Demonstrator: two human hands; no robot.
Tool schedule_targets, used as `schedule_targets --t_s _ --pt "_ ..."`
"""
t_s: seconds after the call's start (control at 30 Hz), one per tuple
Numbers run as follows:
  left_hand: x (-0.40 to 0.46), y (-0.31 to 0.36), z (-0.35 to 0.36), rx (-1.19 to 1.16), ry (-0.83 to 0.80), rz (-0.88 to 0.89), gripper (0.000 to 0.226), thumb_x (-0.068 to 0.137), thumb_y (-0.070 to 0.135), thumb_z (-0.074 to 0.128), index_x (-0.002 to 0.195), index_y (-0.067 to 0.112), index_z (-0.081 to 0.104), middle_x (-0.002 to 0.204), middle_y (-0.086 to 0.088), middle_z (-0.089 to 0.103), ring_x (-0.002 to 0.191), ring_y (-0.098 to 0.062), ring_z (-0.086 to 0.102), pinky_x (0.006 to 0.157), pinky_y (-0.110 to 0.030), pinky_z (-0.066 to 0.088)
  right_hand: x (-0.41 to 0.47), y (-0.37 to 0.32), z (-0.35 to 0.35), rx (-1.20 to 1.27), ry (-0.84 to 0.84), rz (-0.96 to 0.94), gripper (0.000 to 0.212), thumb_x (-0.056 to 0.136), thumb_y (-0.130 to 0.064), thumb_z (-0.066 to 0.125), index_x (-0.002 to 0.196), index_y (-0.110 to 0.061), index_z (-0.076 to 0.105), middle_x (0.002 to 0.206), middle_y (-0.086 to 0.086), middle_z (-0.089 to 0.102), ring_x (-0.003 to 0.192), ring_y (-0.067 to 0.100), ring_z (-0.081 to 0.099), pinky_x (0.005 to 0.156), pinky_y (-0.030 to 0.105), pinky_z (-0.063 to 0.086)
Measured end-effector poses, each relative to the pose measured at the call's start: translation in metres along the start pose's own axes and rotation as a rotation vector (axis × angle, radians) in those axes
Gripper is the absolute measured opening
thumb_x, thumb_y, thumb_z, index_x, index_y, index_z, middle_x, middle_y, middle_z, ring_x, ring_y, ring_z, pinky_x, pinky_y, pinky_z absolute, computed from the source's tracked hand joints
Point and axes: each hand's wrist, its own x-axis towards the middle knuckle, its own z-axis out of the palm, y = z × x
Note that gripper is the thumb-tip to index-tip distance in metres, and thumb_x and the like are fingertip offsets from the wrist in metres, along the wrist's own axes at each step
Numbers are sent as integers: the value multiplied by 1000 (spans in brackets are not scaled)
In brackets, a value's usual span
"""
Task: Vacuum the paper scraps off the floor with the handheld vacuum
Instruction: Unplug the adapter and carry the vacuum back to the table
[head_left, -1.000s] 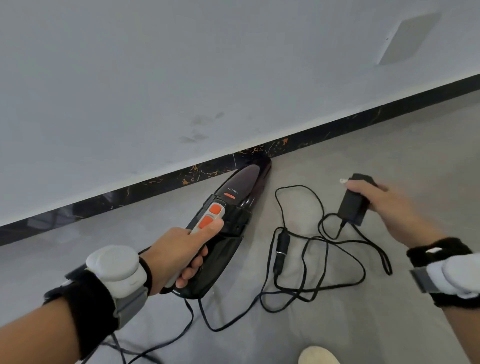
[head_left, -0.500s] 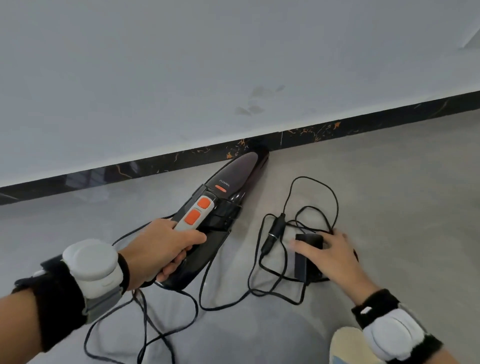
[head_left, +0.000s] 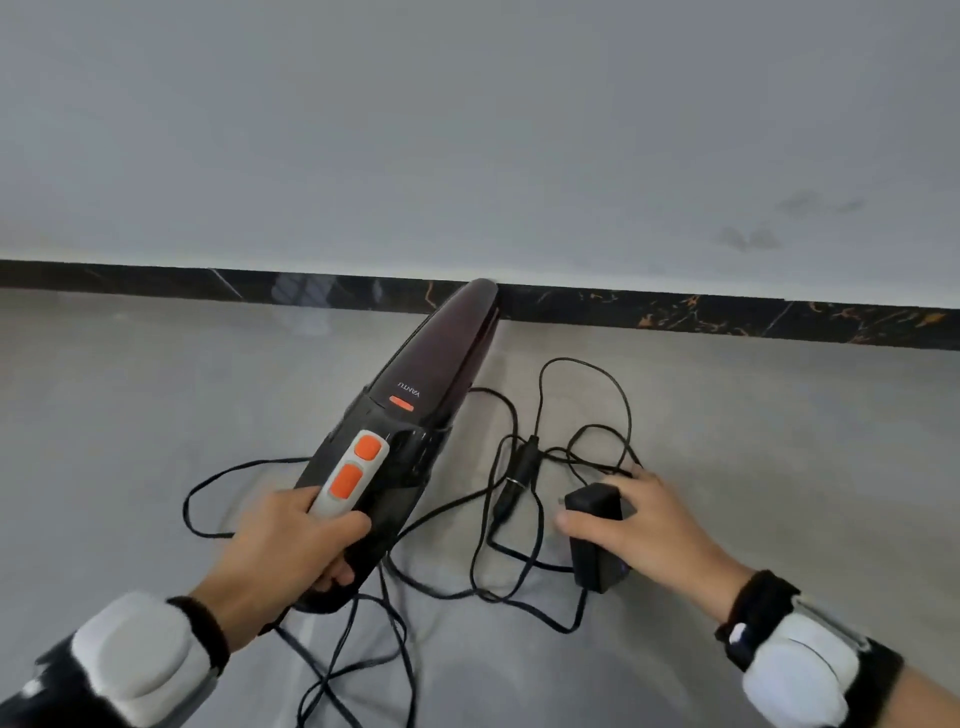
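At seven o'clock, nearest you, your left hand (head_left: 291, 545) wraps its fingers around the handle of the handheld vacuum (head_left: 400, 441), thumb just below the orange buttons. At four o'clock, your right hand (head_left: 641, 525) curls over the black power adapter (head_left: 595, 535) lying on the floor (head_left: 156, 389), amid its tangled cord (head_left: 519, 519). At twelve o'clock, the nozzle meets the dark skirting (head_left: 675, 312). No paper scraps are visible, so progress can't be judged.

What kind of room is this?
Probably an indoor room, down at floor level by a wall: a smooth grey floor, a dark marbled skirting board, and a plain white wall. Which room, I can't tell.
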Motion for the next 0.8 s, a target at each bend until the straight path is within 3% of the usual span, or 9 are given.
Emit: schedule_targets --t_s 0.13,0.2,0.27,0.33,0.47,0.63,0.8 --pt "-1 -28 -7 -81 83 -19 16 86 10 71 86 -5 68 71 -19 74 56 -20 59 50 -29 49 15 -19 5 -48 -49 -20 47 62 -70 81 74 -24 75 89 -1 65 89 15 64 77 37 58" --pt "2 -42 -9 -117 128 -33 17 86 11 73 87 -6 68 77 -23 73 61 -24 62 54 -32 52 21 -31 7 -66 -85 -30 41 67 -59 84 75 -20 75 84 -1 68 80 10 65 70 30 54" --pt "8 -54 -11 -122 179 -48 24 85 21 75 86 -1 67 76 -24 72 60 -31 64 61 -41 58 30 -41 11 -76 -127 -32 45 66 -62 82 77 -19 74 81 -2 71 79 10 67 71 28 53" --pt "14 -63 -10 -37 235 -45 31 82 33 74 80 4 64 63 -17 67 53 -28 60 58 -47 57 39 -49 19 -59 -169 -14 46 67 -62 81 79 -19 73 81 -4 73 81 13 69 75 32 56" --pt "19 -64 6 45 327 -50 33 88 34 70 75 7 57 58 -4 58 50 -18 49 46 -29 39 49 -66 40 -9 -220 -24 38 73 -56 82 87 -22 73 87 -4 75 88 13 72 83 36 59" --pt "25 -55 17 104 308 -49 37 83 45 70 72 13 55 62 -3 63 58 -20 60 53 -32 45 44 -81 73 0 -317 -74 37 69 -55 83 86 -24 71 93 -2 71 87 14 69 82 37 59" --pt "25 -49 17 25 220 -67 31 80 38 71 76 10 57 59 0 59 50 -13 51 45 -24 40 31 -90 104 270 -443 49 30 67 -45 85 86 -28 69 86 -2 71 88 17 68 77 31 56"
